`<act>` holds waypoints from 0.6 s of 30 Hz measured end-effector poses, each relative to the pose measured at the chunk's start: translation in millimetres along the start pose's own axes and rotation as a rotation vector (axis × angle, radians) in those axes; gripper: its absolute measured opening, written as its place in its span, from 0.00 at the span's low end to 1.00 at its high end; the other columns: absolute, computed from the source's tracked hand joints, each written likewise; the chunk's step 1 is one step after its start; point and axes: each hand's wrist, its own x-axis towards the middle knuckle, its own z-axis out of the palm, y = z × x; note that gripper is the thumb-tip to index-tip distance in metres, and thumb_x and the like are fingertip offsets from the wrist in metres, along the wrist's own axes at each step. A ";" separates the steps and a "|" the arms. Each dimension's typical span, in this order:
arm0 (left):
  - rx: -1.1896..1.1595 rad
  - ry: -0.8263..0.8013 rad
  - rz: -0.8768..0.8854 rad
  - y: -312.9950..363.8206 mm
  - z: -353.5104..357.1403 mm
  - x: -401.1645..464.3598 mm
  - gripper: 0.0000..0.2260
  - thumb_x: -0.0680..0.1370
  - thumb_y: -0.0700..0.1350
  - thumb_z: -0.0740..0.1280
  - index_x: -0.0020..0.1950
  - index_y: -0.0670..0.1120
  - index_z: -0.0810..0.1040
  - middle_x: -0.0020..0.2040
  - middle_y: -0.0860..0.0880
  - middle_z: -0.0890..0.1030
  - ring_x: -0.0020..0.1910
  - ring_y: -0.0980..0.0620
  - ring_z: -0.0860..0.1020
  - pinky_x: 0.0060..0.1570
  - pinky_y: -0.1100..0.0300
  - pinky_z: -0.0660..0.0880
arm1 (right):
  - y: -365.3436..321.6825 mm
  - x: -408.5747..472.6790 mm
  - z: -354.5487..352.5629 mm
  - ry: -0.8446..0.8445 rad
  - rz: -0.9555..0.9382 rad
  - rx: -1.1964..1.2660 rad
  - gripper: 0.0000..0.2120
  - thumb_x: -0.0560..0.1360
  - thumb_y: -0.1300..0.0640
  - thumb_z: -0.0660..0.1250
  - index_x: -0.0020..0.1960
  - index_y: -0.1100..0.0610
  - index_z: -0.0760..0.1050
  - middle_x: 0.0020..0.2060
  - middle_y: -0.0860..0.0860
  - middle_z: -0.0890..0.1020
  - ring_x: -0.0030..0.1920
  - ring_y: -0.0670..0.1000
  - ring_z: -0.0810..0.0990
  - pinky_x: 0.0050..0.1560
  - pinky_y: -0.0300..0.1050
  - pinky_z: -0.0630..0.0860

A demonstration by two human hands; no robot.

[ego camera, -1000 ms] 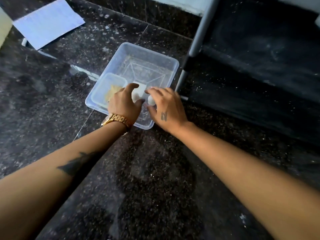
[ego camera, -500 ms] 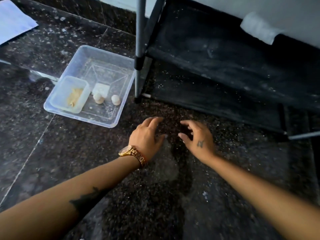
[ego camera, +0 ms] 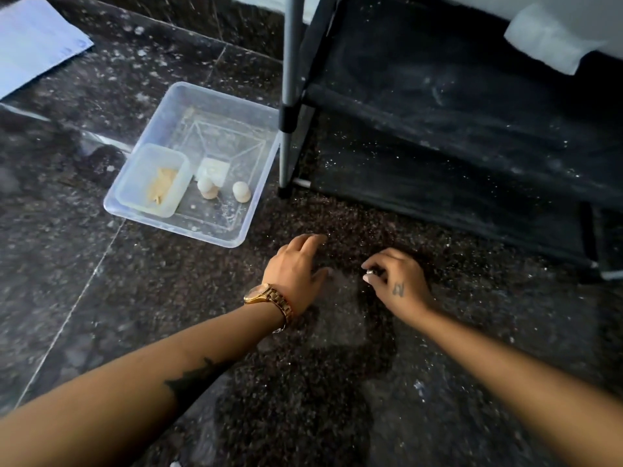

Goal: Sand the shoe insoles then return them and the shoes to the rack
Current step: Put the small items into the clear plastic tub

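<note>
My left hand [ego camera: 295, 266], with a gold watch at the wrist, hovers low over the dark speckled floor with its fingers stretched forward and nothing in it. My right hand [ego camera: 401, 281] is a short way to its right, fingers loosely curled down toward the floor, thumb near the forefinger, and I see nothing held. Both hands are just in front of the black shoe rack [ego camera: 455, 136], whose lower shelves are dusty and bare. No shoe or insole shows clearly. A white thing [ego camera: 546, 38] lies at the rack's top right edge.
A clear plastic tray [ego camera: 161, 217] sits on the floor left of the rack's grey leg [ego camera: 290, 96]. It holds a small tub with tan material [ego camera: 161, 185], two small round-headed pieces [ego camera: 241, 192] and a white square. A paper sheet [ego camera: 30, 45] lies far left.
Both hands have left the tray, where they set down the two small pieces, and have moved right to the floor in front of the rack. My right fingers have curled in more.
</note>
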 end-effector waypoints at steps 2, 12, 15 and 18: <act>-0.060 0.051 0.001 -2.7 -10.2 -0.9 0.26 0.76 0.49 0.66 0.73 0.49 0.64 0.69 0.48 0.69 0.65 0.47 0.71 0.61 0.55 0.69 | -17.0 7.5 1.3 0.027 -0.035 0.060 0.06 0.68 0.62 0.73 0.45 0.57 0.81 0.44 0.53 0.81 0.40 0.53 0.80 0.42 0.41 0.74; -0.271 0.543 0.015 -60.2 -84.0 2.6 0.21 0.73 0.40 0.67 0.67 0.42 0.70 0.60 0.44 0.77 0.54 0.49 0.78 0.51 0.51 0.78 | -155.7 75.4 24.7 0.088 -0.334 0.135 0.08 0.66 0.60 0.73 0.45 0.61 0.81 0.43 0.56 0.82 0.44 0.55 0.80 0.45 0.42 0.70; -0.265 0.599 -0.058 -86.3 -93.8 2.5 0.21 0.74 0.37 0.66 0.67 0.41 0.70 0.61 0.43 0.76 0.54 0.47 0.78 0.52 0.49 0.78 | -181.4 94.8 38.7 0.032 -0.418 0.053 0.07 0.68 0.63 0.71 0.45 0.63 0.79 0.42 0.59 0.81 0.45 0.59 0.79 0.46 0.45 0.69; -0.244 0.613 -0.117 -101.7 -97.4 -1.3 0.22 0.73 0.34 0.66 0.67 0.41 0.70 0.62 0.44 0.76 0.55 0.46 0.78 0.51 0.49 0.78 | -196.9 107.0 55.1 -0.050 -0.436 -0.045 0.06 0.71 0.63 0.67 0.47 0.62 0.79 0.47 0.59 0.80 0.50 0.59 0.78 0.48 0.46 0.72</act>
